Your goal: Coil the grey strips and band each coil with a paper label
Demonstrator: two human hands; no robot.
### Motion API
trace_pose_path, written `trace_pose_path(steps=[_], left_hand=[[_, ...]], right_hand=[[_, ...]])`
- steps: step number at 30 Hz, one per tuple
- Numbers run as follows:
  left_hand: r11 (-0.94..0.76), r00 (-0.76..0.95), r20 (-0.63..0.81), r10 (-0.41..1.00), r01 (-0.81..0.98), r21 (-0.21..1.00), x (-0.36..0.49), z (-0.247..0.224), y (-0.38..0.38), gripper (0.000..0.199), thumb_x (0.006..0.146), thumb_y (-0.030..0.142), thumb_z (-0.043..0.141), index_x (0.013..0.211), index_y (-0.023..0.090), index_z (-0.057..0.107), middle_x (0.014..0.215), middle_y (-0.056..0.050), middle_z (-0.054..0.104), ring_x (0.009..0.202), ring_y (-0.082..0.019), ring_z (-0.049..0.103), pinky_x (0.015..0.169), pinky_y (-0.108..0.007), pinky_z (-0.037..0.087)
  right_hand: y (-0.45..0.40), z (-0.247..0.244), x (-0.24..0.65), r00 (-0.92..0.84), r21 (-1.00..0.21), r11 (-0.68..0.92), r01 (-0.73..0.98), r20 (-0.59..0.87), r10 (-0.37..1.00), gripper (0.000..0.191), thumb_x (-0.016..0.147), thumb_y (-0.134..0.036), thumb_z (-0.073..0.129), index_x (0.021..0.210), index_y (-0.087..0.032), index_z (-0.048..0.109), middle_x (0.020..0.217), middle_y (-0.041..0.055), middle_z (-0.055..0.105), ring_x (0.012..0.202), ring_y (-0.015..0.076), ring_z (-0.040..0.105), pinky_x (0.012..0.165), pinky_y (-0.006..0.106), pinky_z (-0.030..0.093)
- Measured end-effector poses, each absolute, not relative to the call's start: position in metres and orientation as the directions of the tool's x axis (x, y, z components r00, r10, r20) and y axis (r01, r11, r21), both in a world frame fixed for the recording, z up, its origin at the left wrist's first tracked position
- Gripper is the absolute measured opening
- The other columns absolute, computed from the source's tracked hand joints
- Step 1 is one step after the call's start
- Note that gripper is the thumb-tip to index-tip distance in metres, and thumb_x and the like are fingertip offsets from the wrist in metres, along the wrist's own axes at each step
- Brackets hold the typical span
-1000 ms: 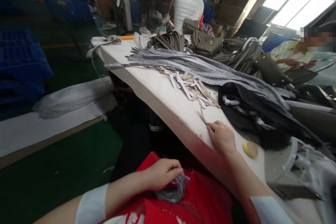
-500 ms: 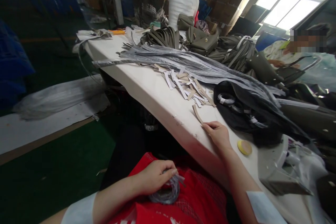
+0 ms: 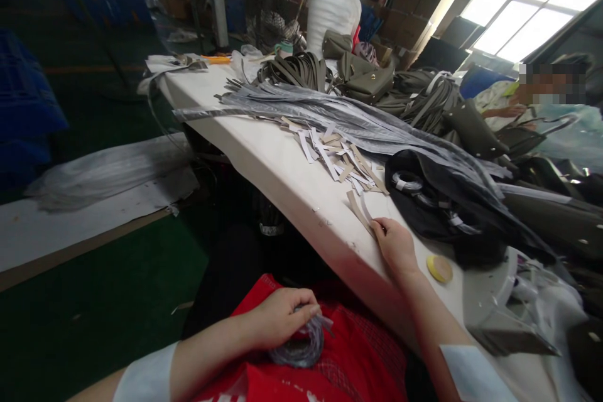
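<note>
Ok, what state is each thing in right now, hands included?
Left hand: closed on the grey coil
Grey coil: wound in a loop
Right hand: pinching a beige strip
Beige strip: held by its near end
Loose strips: heaped untidily on the table
Plastic-wrapped straps: laid out lengthwise
Black bag: open, coils showing
Yellow tape roll: lying flat
Olive flap bag: flap down

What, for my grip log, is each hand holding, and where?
Left hand: grey coil, by its top. Right hand: tan strip, white strip, apparently by their near ends.
</note>
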State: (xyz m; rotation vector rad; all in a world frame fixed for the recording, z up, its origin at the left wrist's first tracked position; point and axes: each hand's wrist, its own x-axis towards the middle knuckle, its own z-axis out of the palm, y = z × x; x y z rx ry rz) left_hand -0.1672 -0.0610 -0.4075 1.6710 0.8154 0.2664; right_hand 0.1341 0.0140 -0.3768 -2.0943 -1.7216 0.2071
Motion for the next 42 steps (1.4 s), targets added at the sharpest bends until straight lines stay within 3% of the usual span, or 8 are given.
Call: trace_pose_path(steps=[5, 8, 11, 15, 18, 22, 32, 42], left_hand=[[-0.063, 0.719, -0.248, 0.649, 0.376, 0.924, -0.17, -0.405, -0.062, 0.033, 0.093, 0.043, 0.044, 0.089, 0.019, 0.066, 0.085, -0.002, 0.069, 0.081, -0.017, 0.063, 0.074, -0.023, 0.046], [-0.029, 0.712, -0.257, 0.653, 0.363, 0.931, -0.172, -0.403, -0.064, 0.033, 0.093, 0.043, 0.043, 0.09, 0.018, 0.065, 0.085, -0.002, 0.069, 0.078, -0.017, 0.062, 0.071, -0.022, 0.046], [0.077, 0.703, -0.342, 0.624, 0.38, 0.922, -0.172, -0.403, -0.064, 0.039, 0.094, 0.048, 0.038, 0.094, 0.018, 0.063, 0.078, -0.001, 0.065, 0.061, -0.013, 0.058, 0.057, -0.021, 0.044], [0.214, 0.698, -0.427, 0.575, 0.375, 0.902, -0.17, -0.407, -0.065, 0.045, 0.093, 0.054, 0.037, 0.101, 0.018, 0.063, 0.074, 0.0, 0.063, 0.048, -0.011, 0.051, 0.048, -0.021, 0.04], [0.25, 0.698, -0.428, 0.574, 0.348, 0.903, -0.17, -0.409, -0.067, 0.045, 0.093, 0.055, 0.039, 0.1, 0.017, 0.063, 0.078, -0.001, 0.064, 0.047, -0.01, 0.049, 0.046, -0.021, 0.039], [0.245, 0.705, -0.405, 0.582, 0.323, 0.914, -0.17, -0.409, -0.07, 0.044, 0.093, 0.055, 0.039, 0.098, 0.017, 0.063, 0.075, 0.0, 0.064, 0.046, -0.009, 0.049, 0.044, -0.019, 0.038], [0.21, 0.675, -0.39, 0.627, 0.336, 0.918, -0.171, -0.401, -0.074, 0.037, 0.094, 0.047, 0.041, 0.1, 0.02, 0.066, 0.078, -0.001, 0.068, 0.049, -0.01, 0.055, 0.045, -0.018, 0.041], [0.226, 0.676, -0.424, 0.603, 0.365, 0.903, -0.171, -0.4, -0.072, 0.042, 0.094, 0.05, 0.04, 0.105, 0.019, 0.065, 0.081, -0.003, 0.07, 0.046, -0.011, 0.056, 0.042, -0.019, 0.041]], right_hand=[[0.015, -0.357, 0.138, 0.263, -0.351, -0.175, 0.92, 0.22, 0.939, 0.028, 0.087, -0.033, 0.047, 0.09, -0.017, 0.07, 0.094, 0.0151, 0.072, 0.087, 0.0292, 0.065, 0.08, 0.039, 0.046], [-0.007, -0.331, 0.133, 0.297, -0.468, -0.173, 0.867, 0.204, 0.933, 0.029, 0.09, -0.036, 0.044, 0.099, -0.018, 0.064, 0.093, 0.0124, 0.072, 0.081, 0.0258, 0.066, 0.075, 0.037, 0.048], [-0.046, -0.303, 0.111, 0.111, -0.673, -0.061, 0.737, 0.032, 0.993, 0.026, 0.091, -0.043, 0.049, 0.098, -0.021, 0.06, 0.078, 0.0036, 0.069, 0.065, 0.0177, 0.062, 0.067, 0.029, 0.049], [-0.091, -0.285, 0.077, -0.305, -0.719, -0.021, 0.695, -0.321, 0.897, 0.026, 0.093, -0.041, 0.049, 0.083, -0.02, 0.061, 0.072, 0.0003, 0.062, 0.065, 0.0147, 0.054, 0.06, 0.023, 0.044], [-0.109, -0.292, 0.064, -0.378, -0.677, -0.028, 0.736, -0.443, 0.813, 0.027, 0.09, -0.039, 0.052, 0.072, -0.019, 0.057, 0.063, -0.0022, 0.055, 0.059, 0.0129, 0.048, 0.053, 0.022, 0.037], [-0.115, -0.308, 0.06, -0.354, -0.585, 0.017, 0.811, -0.466, 0.811, 0.019, 0.081, -0.03, 0.057, 0.065, -0.02, 0.055, 0.055, -0.0043, 0.053, 0.052, 0.0118, 0.044, 0.048, 0.023, 0.03], [-0.114, -0.3, 0.019, -0.359, -0.386, 0.216, 0.897, -0.349, 0.866, 0.016, 0.08, -0.031, 0.058, 0.067, -0.023, 0.06, 0.061, -0.0018, 0.065, 0.054, 0.0138, 0.055, 0.053, 0.027, 0.027], [-0.121, -0.299, 0.019, -0.309, -0.23, 0.248, 0.941, -0.283, 0.908, 0.016, 0.077, -0.028, 0.057, 0.061, -0.024, 0.055, 0.055, -0.0019, 0.063, 0.05, 0.0151, 0.056, 0.052, 0.028, 0.024]])
